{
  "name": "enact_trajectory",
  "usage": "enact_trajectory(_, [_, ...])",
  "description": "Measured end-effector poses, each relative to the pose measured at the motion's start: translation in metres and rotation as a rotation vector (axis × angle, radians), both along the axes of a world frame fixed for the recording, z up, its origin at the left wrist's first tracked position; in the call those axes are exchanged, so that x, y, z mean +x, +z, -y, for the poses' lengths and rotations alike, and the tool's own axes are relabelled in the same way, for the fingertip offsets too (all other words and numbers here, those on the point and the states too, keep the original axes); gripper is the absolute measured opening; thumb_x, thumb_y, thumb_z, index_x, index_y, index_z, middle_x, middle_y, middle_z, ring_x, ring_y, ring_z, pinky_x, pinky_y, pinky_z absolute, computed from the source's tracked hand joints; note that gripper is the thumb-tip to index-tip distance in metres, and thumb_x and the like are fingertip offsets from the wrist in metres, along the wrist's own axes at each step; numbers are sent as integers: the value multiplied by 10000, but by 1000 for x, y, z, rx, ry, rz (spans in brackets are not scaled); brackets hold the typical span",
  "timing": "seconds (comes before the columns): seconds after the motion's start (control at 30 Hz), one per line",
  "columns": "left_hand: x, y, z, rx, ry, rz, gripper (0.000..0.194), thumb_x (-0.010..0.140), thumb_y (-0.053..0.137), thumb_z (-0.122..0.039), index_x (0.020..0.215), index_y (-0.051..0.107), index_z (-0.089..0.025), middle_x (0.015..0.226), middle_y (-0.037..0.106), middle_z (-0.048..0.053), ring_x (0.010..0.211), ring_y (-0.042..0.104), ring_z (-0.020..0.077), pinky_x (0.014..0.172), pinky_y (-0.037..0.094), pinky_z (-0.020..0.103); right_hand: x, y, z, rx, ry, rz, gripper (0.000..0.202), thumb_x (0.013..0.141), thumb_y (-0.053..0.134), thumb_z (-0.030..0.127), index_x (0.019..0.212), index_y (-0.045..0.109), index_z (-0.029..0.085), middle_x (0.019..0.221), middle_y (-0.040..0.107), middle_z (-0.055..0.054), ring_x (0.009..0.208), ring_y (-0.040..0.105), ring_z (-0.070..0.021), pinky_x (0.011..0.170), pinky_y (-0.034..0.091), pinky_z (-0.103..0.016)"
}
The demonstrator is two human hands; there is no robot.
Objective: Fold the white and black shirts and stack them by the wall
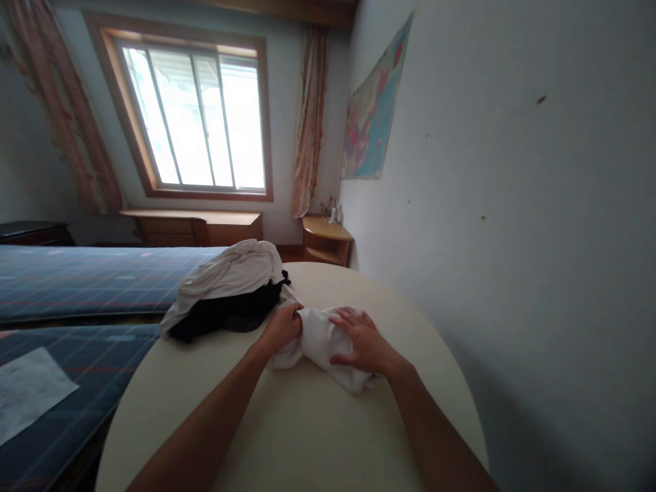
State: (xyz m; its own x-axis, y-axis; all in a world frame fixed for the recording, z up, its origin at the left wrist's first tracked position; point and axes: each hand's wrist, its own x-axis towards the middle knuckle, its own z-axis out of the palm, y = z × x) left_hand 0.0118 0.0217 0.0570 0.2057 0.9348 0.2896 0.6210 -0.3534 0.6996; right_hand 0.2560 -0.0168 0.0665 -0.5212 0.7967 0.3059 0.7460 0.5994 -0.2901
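A crumpled white cloth [320,338], perhaps a garment, lies on the round cream table [307,437]. At its left part, my left hand [283,326] is closed on the fabric, fingers curled into it. My right hand [361,342] rests on top of the cloth's right side, fingers spread and thumb apart. Just left of my left hand sits a heap of clothes, with a black garment [225,314] below and a light beige one [240,266] draped over it. The cloth's full shape is hidden by its folds and my hands.
Beside the table on the left are plaid-covered mattresses [102,277] with a paper sheet [33,389] on one. A white wall [512,287] rises close on the right. Behind stand a wooden corner shelf [328,229] and a low wooden desk [225,219] beneath the window.
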Motion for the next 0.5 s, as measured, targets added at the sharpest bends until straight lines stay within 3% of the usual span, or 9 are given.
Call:
enact_trajectory(0.1, [-5, -2, 0, 75, -25, -51, 296, 809, 587, -335, 1040, 699, -188, 1110, 706, 90, 1054, 626, 239, 958, 447, 313, 3, -16, -8, -112, -107, 4, 749, 747, 723, 486, 1420, 454, 296, 1438, 511, -106, 1354, 419, -310, 1135, 177, -594])
enact_trajectory(0.17, [-8, 1, 3, 59, -116, -96, 339, 826, 588, -420, 1074, 691, -213, 1146, 697, 72, 1081, 618, 243, 960, 442, 302, 6, -17, -11, -148, -102, -48, 601, 821, 654, 468, 1374, 508, 284, 1328, 611, -99, 1240, 540, -288, 1089, 304, -518])
enact_trajectory(0.27, [-15, 9, 7, -100, -247, -172, 348, 876, 513, -479, 981, 703, -206, 995, 729, 57, 932, 656, 240, 838, 479, 299, 11, -8, -9, -205, -63, -146, 380, 888, 561, 486, 1172, 655, 253, 1122, 716, -82, 1032, 652, -268, 898, 461, -375])
enact_trajectory(0.4, [-26, 21, 8, -299, -283, -200, 410, 835, 540, -543, 690, 663, -181, 692, 688, 34, 674, 629, 201, 628, 469, 272, 20, 0, -8, -506, 8, -402, 567, 905, 405, 657, 876, 700, 174, 864, 733, -60, 771, 644, -217, 681, 479, -292])
enact_trajectory(0.5, [-31, 25, 4, -395, -156, -109, 431, 778, 588, -587, 728, 652, -164, 663, 677, 24, 556, 592, 157, 503, 420, 235, 30, -6, -18, -588, -121, -628, 653, 858, 403, 719, 807, 684, 132, 747, 699, -55, 668, 595, -191, 620, 450, -281])
